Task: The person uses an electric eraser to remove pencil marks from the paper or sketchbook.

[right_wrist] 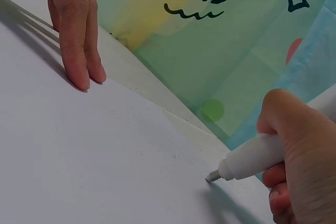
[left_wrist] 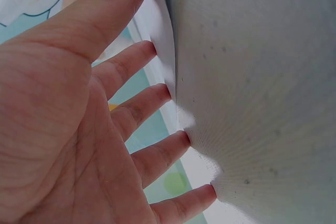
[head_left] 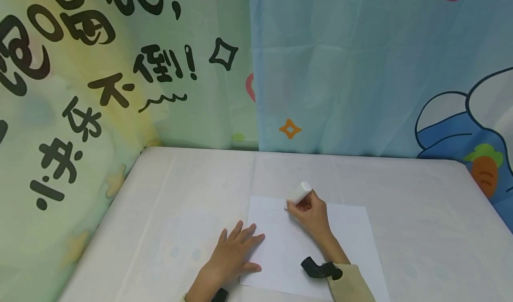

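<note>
A sheet of white paper [head_left: 346,235] lies flat on the table. My right hand [head_left: 314,215] grips a thick white pen-shaped tool [head_left: 300,192] near the sheet's far left part. In the right wrist view, the tool's narrow tip [right_wrist: 212,176] meets the paper close to its edge, with a few faint specks nearby. My left hand [head_left: 232,256] rests at the sheet's left edge, fingers spread and nearly straight. The left wrist view shows its fingertips [left_wrist: 163,92] pressing down along the paper's edge, which lifts slightly there; the hand holds nothing.
A pale cloth [head_left: 180,195] covers the table. Behind it hangs a green and yellow printed curtain [head_left: 192,124] on the left and a blue one [head_left: 360,70] on the right. Black camera mounts, such as the right wrist mount [head_left: 320,268], sit at both wrists.
</note>
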Motion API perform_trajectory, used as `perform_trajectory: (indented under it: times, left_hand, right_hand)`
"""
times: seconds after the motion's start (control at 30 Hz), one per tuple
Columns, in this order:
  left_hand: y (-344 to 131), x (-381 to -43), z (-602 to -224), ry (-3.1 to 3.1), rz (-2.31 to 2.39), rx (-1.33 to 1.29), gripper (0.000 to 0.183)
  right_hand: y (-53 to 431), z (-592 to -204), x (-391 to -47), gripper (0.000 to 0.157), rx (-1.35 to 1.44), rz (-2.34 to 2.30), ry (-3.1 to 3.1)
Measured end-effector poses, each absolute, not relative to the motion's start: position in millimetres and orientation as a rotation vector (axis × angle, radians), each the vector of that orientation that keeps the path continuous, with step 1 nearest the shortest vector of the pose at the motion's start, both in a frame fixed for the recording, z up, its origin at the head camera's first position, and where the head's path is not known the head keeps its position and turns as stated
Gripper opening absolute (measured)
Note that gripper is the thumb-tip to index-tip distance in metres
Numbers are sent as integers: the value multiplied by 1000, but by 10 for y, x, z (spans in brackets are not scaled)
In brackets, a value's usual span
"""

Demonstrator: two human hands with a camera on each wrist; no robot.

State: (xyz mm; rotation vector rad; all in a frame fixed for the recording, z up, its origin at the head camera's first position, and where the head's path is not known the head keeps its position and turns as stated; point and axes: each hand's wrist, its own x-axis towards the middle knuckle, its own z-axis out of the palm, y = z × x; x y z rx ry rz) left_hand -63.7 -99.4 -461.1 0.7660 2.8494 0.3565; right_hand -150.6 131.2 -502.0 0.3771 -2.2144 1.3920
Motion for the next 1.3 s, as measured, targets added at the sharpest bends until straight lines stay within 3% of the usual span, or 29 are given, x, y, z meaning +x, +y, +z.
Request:
perform_trajectory:
  times: [1.3]
  left_hand:
    - [-981,-649,-4618,2854,360,764,69]
  right_hand:
    - [1349,-5090,-1541,31,399,1426,-2245]
